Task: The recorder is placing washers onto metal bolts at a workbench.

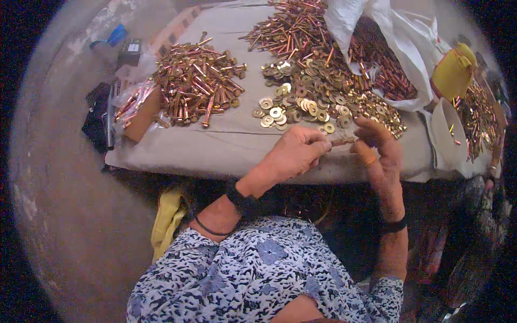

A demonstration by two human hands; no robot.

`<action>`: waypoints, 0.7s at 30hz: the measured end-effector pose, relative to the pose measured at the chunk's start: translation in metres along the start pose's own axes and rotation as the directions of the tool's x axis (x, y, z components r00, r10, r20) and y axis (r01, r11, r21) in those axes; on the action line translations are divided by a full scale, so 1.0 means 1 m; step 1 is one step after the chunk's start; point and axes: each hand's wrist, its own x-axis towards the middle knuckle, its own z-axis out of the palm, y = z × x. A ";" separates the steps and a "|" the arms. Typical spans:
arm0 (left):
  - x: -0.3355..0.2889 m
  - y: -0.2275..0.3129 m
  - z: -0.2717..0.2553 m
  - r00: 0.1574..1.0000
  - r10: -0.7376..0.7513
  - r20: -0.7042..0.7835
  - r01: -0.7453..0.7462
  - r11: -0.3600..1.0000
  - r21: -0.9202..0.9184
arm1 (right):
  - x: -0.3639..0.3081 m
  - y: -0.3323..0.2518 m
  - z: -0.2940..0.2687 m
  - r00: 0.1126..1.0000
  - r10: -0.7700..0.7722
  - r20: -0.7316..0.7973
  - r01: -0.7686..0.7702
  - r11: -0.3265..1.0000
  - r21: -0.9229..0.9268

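Observation:
My left hand (296, 153) is closed in a pinch on an anchor bolt (341, 142), a slim brass-coloured piece held level above the table's front edge. Beside the bolt's right end is my right hand (381, 153), its fingers curved and apart, somewhat blurred, with an orange band on one finger. Whether a fingertip touches the bolt is hard to see. Just beyond both hands lies a heap of flat round washers (309, 102). To its right, small brass-coloured nuts (385, 110) are piled against the washers.
Assembled bolts (199, 86) form a heap at left, beside a cardboard box (144, 116). Loose long bolts (296, 32) lie at the back. A white sack (423, 54) of reddish-brown parts opens at right, near a yellow bag (454, 70) and another bolt pile (476, 121). Cloth covers the table (226, 153).

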 end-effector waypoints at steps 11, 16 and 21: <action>0.000 0.015 -0.007 0.994 -0.093 0.050 0.094 0.996 -0.008 | 0.009 -0.001 -0.006 0.982 0.150 0.114 -0.115 0.957 -0.267; -0.003 0.011 -0.007 0.988 -0.118 0.095 0.125 0.990 -0.067 | 0.005 -0.002 -0.011 0.962 0.186 0.202 -0.114 0.939 -0.324; -0.001 0.022 -0.011 0.960 -0.225 0.168 0.246 0.962 -0.116 | 0.009 -0.003 -0.004 0.998 0.070 -0.002 -0.070 0.981 -0.182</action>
